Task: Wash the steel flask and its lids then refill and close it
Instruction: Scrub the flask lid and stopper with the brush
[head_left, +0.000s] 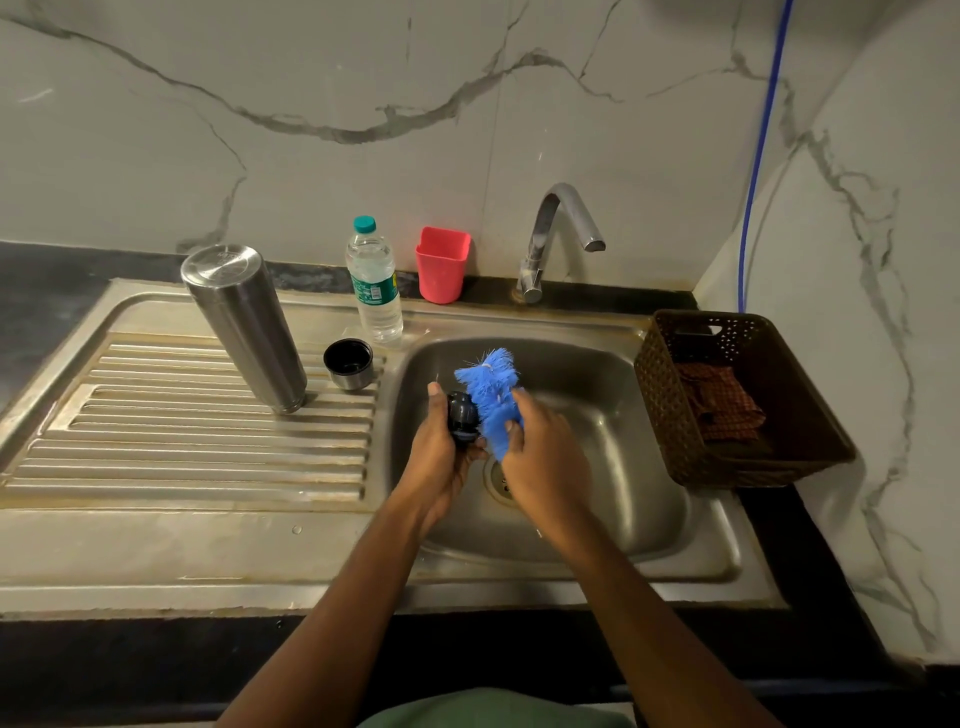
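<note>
- The left hand (436, 457) is curled round a small black rounded plastic stopper lid (461, 415), thumb on its far side, holding it over the basin of the stainless steel sink (623, 415).
- The right hand (540, 457) grips a blue bristly cleaning brush (491, 384). Its fingers are closed over the lower bristles, and the tuft points up and away from the person.
- The relation that matters is that the brush touches the lid's right side, so the two hands sit just beside each other above the drain.
- The tall cylindrical steel flask (244, 327) stands on the ribbed steel drainboard (208, 457), well apart from both hands, to their left and further back.
- The flask's long axis is near upright and a flat end faces up, so it seems to stand mouth down. The left hand is the nearer one.
- A short steel cup lid with a black lining (348, 364) sits open side up between the flask and the basin, within easy reach of the left hand.
- A clear plastic water bottle with a teal cap (374, 286) stands behind the cup lid at the basin's back-left corner, probably for the refill.
- I judge that scrubbing of the stopper is under way. Rinsing would mean moving it back and right, under the curved chrome tap (561, 228), which shows no running water.
</note>
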